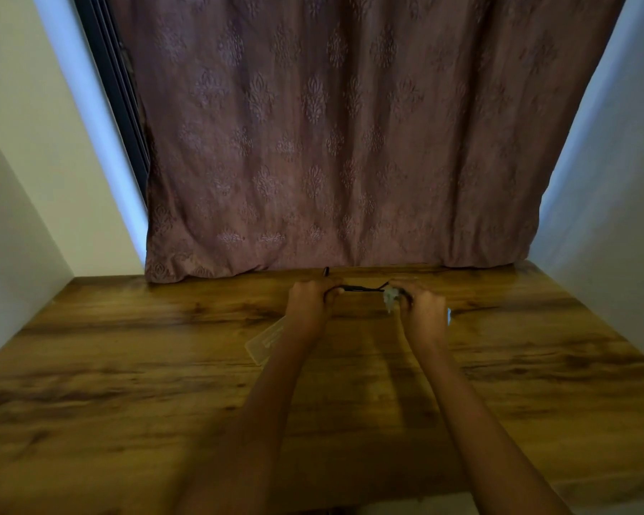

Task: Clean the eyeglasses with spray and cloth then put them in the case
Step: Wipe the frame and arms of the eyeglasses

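Note:
Both hands hold the black-framed eyeglasses (361, 289) above the far part of the wooden table (164, 384). My left hand (310, 299) grips the left end of the frame. My right hand (422, 304) pinches a small pale cloth (390, 297) against the right lens. A clear plastic case (266, 341) lies on the table by my left forearm, partly hidden by it. A small white-blue object (449, 316) peeks out behind my right wrist; I cannot tell what it is.
A mauve patterned curtain (350, 143) hangs down to the table's far edge. Pale walls close in on the left and right. The table's near edge runs along the bottom of the view.

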